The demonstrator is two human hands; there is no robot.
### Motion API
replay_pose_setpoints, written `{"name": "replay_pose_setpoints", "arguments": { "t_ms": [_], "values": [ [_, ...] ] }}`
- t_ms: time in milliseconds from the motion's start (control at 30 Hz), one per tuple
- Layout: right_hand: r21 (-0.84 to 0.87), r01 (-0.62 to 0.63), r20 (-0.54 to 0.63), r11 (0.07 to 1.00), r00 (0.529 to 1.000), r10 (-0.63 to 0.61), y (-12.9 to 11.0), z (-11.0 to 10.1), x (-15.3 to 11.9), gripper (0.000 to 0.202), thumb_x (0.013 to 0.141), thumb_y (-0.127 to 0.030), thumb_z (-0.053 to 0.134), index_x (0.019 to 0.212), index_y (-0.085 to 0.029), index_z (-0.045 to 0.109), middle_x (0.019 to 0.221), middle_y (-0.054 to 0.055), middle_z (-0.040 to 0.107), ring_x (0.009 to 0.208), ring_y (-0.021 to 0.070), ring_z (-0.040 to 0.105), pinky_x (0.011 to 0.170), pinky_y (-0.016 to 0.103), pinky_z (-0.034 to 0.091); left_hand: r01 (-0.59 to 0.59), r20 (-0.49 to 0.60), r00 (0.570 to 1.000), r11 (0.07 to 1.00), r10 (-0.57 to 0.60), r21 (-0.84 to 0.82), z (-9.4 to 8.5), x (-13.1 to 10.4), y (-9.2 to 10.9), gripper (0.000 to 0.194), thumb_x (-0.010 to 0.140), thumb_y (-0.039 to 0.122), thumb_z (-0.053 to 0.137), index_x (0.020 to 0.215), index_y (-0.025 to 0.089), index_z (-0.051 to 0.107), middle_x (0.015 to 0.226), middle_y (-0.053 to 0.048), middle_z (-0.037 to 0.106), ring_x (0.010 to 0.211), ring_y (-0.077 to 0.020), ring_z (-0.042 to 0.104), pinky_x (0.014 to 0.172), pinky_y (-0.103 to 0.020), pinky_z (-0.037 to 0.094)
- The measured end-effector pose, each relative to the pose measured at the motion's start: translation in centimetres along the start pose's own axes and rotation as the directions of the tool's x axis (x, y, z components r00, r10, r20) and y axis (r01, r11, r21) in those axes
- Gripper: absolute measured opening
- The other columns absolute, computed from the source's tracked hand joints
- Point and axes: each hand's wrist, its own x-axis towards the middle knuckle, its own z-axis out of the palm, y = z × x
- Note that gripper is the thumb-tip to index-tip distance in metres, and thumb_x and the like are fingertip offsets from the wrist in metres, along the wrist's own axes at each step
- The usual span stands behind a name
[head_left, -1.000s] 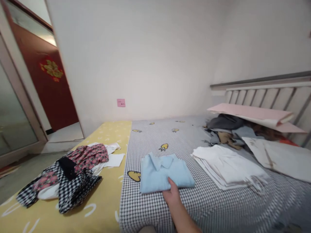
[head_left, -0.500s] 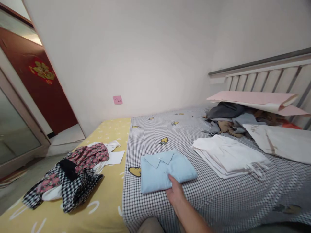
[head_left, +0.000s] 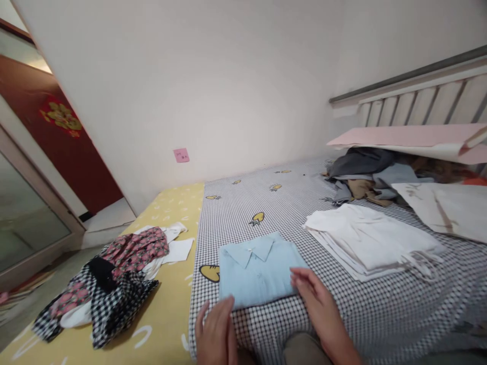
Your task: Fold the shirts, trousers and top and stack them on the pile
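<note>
A light blue collared shirt (head_left: 258, 271), folded into a neat rectangle, lies on the checked bedsheet in front of me, collar facing up. At its front left corner is my left hand (head_left: 215, 327), open, fingers stretched forward and slightly blurred; whether it touches the cloth I cannot tell. My right hand (head_left: 315, 299) is at the front right corner, open, with its fingertips over the shirt's edge. To the right lies a stack of folded white clothes (head_left: 365, 238) with straps hanging off its near side.
On the yellow sheet (head_left: 163, 319) at left, a loose heap of floral and black-and-white checked clothing (head_left: 140, 248) lies beside a white card (head_left: 178, 250). Dark clothes (head_left: 359, 167) sit under pink board (head_left: 403, 136) near the railing. A pink note (head_left: 181, 155) is on the wall.
My right hand has let go of the shirt's front edge and moved right to its corner. My left hand has come into view at the left corner. The view has shifted slightly.
</note>
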Motion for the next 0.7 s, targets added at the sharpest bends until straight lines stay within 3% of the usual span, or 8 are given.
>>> {"name": "replay_pose_setpoints", "arguments": {
  "t_ms": [33, 100, 167, 200, 300, 400, 600, 700],
  "values": [
    [-0.137, 0.13, 0.002, 0.982, 0.991, -0.131, -1.4, 0.8, 1.7, 0.049, 0.087, -0.057, 0.049, 0.117, -0.022, 0.067, 0.124, 0.013, 0.066, 0.117, 0.0293, 0.061, 0.101, 0.045, 0.048, -0.004, -0.134, 0.991, 0.999, 0.009, 0.035, -0.3, 2.8, -0.1, 0.057, 0.099, 0.021, 0.032, 0.155, 0.027, 0.028, 0.147, -0.009, 0.056, 0.139, -0.0241, 0.047, 0.123, -0.058, 0.026],
    [-0.453, 0.27, 0.061, 0.85, 0.96, -0.272, -3.2, 3.0, 4.6, 0.051, 0.093, -0.048, 0.041, 0.136, -0.026, 0.058, 0.148, 0.011, 0.052, 0.138, 0.0317, 0.043, 0.114, 0.056, 0.032, -0.003, -0.261, 0.965, 0.994, 0.031, 0.109, 0.2, 8.2, 0.1, 0.06, 0.1, 0.023, 0.033, 0.158, 0.021, 0.018, 0.161, -0.013, 0.036, 0.15, -0.0262, 0.029, 0.123, -0.057, 0.025],
    [-0.7, 0.317, 0.175, 0.64, 0.945, -0.276, -3.0, 5.1, 6.4, 0.053, 0.096, -0.043, 0.041, 0.148, -0.033, 0.047, 0.16, 0.005, 0.036, 0.148, 0.0341, 0.026, 0.117, 0.065, 0.017, 0.004, -0.238, 0.971, 0.988, 0.033, 0.154, 2.3, 11.9, 0.0, 0.059, 0.101, 0.028, 0.035, 0.157, 0.019, 0.022, 0.164, -0.015, 0.027, 0.152, -0.0285, 0.022, 0.121, -0.056, 0.028],
    [-0.771, 0.335, 0.242, 0.542, 0.941, -0.237, -2.1, 5.9, 6.8, 0.053, 0.097, -0.042, 0.042, 0.15, -0.036, 0.043, 0.163, 0.002, 0.031, 0.151, 0.0354, 0.019, 0.117, 0.068, 0.011, 0.006, -0.183, 0.983, 0.987, 0.024, 0.164, 3.9, 12.8, -0.1, 0.057, 0.101, 0.032, 0.036, 0.155, 0.017, 0.027, 0.162, -0.017, 0.031, 0.151, -0.0295, 0.026, 0.119, -0.054, 0.033],
    [-0.833, 0.398, 0.407, 0.385, 0.911, -0.063, 1.7, 6.7, 6.8, 0.051, 0.099, -0.047, 0.043, 0.15, -0.041, 0.042, 0.163, -0.002, 0.031, 0.152, 0.0378, 0.015, 0.116, 0.071, 0.005, 0.086, -0.031, 0.996, 0.982, -0.082, 0.167, 9.6, 12.0, -1.0, 0.056, 0.1, 0.041, 0.037, 0.15, 0.014, 0.04, 0.149, -0.02, 0.051, 0.14, -0.0313, 0.046, 0.111, -0.051, 0.045],
    [-0.837, 0.394, 0.437, 0.38, 0.899, 0.031, 4.6, 6.2, 6.4, 0.052, 0.1, -0.051, 0.039, 0.151, -0.043, 0.037, 0.163, -0.004, 0.029, 0.152, 0.037, 0.014, 0.116, 0.071, 0.005, 0.151, -0.013, 0.988, 0.974, -0.151, 0.172, 13.3, 9.7, -1.7, 0.058, 0.1, 0.047, 0.037, 0.15, 0.019, 0.04, 0.154, -0.02, 0.044, 0.142, -0.0317, 0.043, 0.113, -0.052, 0.042],
    [-0.796, 0.408, 0.469, 0.447, 0.883, 0.03, 4.1, 5.0, 6.8, 0.049, 0.097, -0.045, 0.046, 0.146, -0.043, 0.046, 0.161, -0.002, 0.036, 0.15, 0.0336, 0.023, 0.117, 0.067, 0.012, 0.182, -0.033, 0.983, 0.964, -0.179, 0.192, 13.2, 9.7, -0.9, 0.057, 0.097, 0.047, 0.043, 0.148, 0.021, 0.045, 0.154, -0.021, 0.043, 0.143, -0.0345, 0.042, 0.115, -0.058, 0.036],
    [-0.808, 0.342, 0.37, 0.48, 0.928, -0.038, 3.3, 3.9, 8.2, 0.04, 0.097, -0.036, 0.044, 0.134, -0.041, 0.06, 0.153, -0.001, 0.048, 0.145, 0.0295, 0.035, 0.117, 0.061, 0.018, 0.198, -0.06, 0.98, 0.961, -0.19, 0.192, 12.9, 10.0, -0.4, 0.055, 0.097, 0.045, 0.044, 0.147, 0.022, 0.046, 0.154, -0.02, 0.044, 0.143, -0.035, 0.042, 0.115, -0.061, 0.033]
  ]
}}
